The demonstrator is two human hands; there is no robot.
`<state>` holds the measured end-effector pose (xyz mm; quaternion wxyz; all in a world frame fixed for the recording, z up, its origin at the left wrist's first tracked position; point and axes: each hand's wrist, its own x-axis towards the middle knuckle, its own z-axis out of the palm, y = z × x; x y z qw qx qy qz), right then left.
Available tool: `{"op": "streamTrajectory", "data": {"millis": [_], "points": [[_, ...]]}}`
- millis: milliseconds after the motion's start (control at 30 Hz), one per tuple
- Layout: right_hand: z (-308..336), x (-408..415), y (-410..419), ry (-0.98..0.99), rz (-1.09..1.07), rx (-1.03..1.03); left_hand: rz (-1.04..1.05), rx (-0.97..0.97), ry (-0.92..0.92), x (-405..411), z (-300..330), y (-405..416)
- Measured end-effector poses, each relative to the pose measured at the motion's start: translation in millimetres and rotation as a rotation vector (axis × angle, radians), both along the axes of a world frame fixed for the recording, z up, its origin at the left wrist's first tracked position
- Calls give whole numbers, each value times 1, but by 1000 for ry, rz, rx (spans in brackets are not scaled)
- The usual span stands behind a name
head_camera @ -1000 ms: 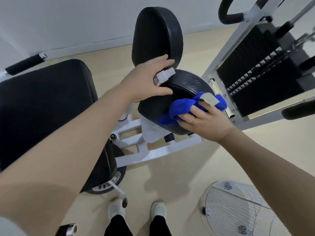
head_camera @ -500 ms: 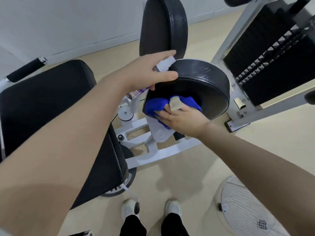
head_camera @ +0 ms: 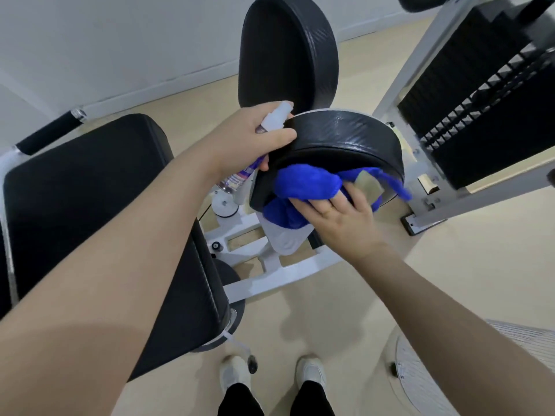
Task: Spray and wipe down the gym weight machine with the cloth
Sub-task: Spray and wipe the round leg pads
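Head view: the right hand (head_camera: pixel 339 217) presses the blue cloth (head_camera: pixel 303 190) against the front edge of the round black pad (head_camera: pixel 345 139), fingers nearly straight. The left hand (head_camera: pixel 249 139) grips the spray bottle (head_camera: pixel 264 136) (white cap up) at the pad's left edge.

Left hand (head_camera: pixel 249 139) grips; right hand (head_camera: pixel 339 217) presses, fingers (head_camera: pixel 315 202) apparently flat.

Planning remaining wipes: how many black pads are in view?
3: the large seat pad at left, the upright round pad at top centre, and the round pad under the blue cloth. Others may be hidden.
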<state>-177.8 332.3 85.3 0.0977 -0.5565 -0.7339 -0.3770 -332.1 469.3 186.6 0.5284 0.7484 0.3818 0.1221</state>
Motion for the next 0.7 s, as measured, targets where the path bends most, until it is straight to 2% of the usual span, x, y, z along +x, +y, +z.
{"op": "streamTrajectory", "data": {"millis": [100,200,233,333,433,467,600,667,700], "points": [[33,22,-8,135,-59,88,-1,15,40,3,2,-1],[64,12,5,402,-188,55,-5,4,57,6,6,-4],[71,-1,16,436,-207,10,-5,-17,31,7,7,-5],[81,-34,50,385,-209,-130,36,-58,-40,4,8,-3],[81,-11,48,384,-186,-153,56,-53,-18,-2,5,-2],[77,5,36,472,-220,-179,60,-50,0,-4,3,-2],[56,42,-13,1166,-483,-367,75,-63,-32,-8,1,-8],[55,40,-7,1307,-456,-320,75,-74,-35,-10,-1,-11],[60,31,-1,1280,-427,-285,80,-77,-35,-11,-3,-12]]}}
